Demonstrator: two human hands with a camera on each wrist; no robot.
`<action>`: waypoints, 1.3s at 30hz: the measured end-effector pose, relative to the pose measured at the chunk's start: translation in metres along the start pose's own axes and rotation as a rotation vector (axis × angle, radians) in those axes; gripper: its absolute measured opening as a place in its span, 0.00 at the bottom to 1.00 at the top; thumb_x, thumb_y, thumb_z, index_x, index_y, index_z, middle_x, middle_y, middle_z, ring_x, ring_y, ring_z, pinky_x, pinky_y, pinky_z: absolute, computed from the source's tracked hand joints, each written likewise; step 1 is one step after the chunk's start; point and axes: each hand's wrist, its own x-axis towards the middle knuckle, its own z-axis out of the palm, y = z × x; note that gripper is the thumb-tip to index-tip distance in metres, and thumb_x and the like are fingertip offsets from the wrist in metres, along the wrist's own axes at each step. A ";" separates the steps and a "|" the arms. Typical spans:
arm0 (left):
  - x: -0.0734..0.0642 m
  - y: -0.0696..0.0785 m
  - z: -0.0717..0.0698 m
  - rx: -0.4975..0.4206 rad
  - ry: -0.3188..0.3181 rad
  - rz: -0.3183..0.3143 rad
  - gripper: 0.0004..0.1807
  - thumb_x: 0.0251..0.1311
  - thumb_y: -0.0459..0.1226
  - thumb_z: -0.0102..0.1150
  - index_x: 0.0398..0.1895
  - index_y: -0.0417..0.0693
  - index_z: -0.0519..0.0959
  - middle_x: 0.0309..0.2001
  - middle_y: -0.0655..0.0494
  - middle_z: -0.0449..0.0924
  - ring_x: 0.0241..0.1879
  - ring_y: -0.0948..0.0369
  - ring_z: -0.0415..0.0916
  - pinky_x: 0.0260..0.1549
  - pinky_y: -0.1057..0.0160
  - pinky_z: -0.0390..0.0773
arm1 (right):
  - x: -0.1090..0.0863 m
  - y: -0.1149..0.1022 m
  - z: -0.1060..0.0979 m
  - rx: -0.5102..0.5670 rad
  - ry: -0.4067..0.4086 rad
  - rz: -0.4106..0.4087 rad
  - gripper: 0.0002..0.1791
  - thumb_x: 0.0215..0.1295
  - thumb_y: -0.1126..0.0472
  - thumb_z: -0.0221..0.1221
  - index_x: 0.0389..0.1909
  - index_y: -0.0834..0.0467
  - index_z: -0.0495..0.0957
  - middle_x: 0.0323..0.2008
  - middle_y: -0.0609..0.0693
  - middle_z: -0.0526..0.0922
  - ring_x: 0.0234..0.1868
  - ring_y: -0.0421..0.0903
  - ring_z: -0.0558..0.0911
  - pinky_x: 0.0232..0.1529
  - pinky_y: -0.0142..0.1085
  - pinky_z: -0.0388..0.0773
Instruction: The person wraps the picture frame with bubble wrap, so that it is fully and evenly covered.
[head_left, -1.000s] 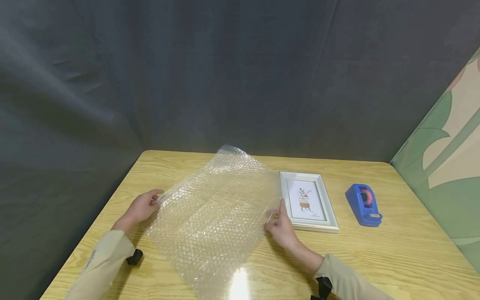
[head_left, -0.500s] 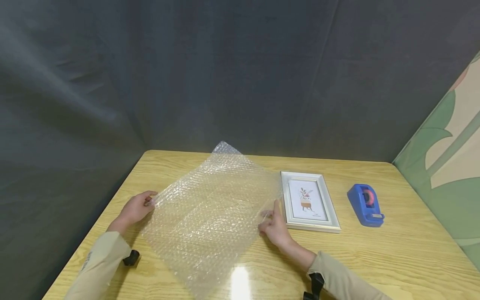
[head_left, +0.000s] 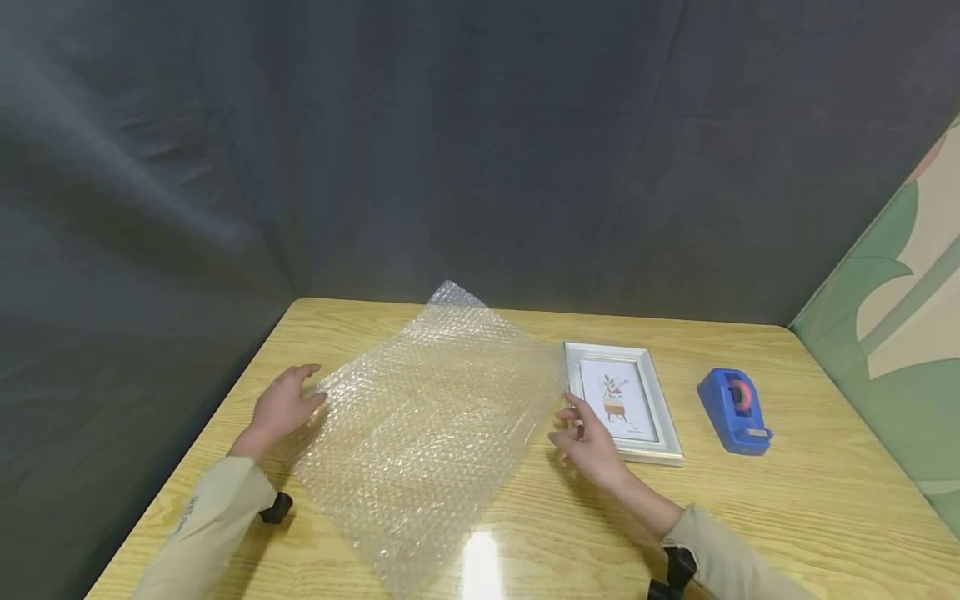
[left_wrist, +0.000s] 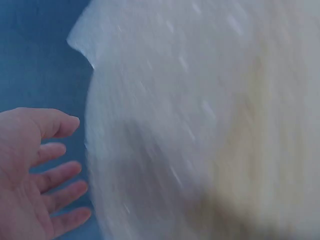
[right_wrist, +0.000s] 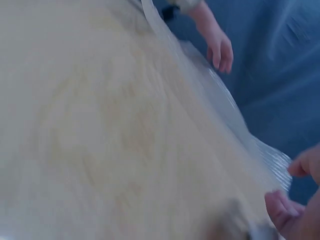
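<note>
A clear sheet of bubble wrap lies spread on the wooden table, its far corner reaching past the back edge. Beside its left corner is my left hand, fingers spread and holding nothing; the left wrist view shows a gap between those fingertips and the sheet's edge. My right hand is just off the sheet's right edge, fingers loosely bent with nothing between them. It overlaps the lower left corner of a white picture frame, which holds a print of a potted plant. The sheet's right corner meets the frame's left side.
Right of the picture frame stands a blue tape dispenser with a pink-cored roll. A dark curtain hangs behind and to the left of the table. On the right is a wall with a leaf pattern.
Both hands have let go of the bubble wrap. The left hand has spread its fingers; the right has moved right, toward the picture frame. The sheet lies flatter than before.
</note>
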 end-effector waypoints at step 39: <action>0.023 0.263 0.142 -0.222 -0.169 0.319 0.31 0.51 0.47 0.62 0.59 0.46 0.69 0.53 0.52 0.73 0.47 0.58 0.74 0.43 0.62 0.75 | 0.026 0.065 -0.141 -0.580 0.091 -0.126 0.27 0.55 0.70 0.55 0.55 0.79 0.62 0.47 0.75 0.70 0.38 0.61 0.77 0.35 0.47 0.77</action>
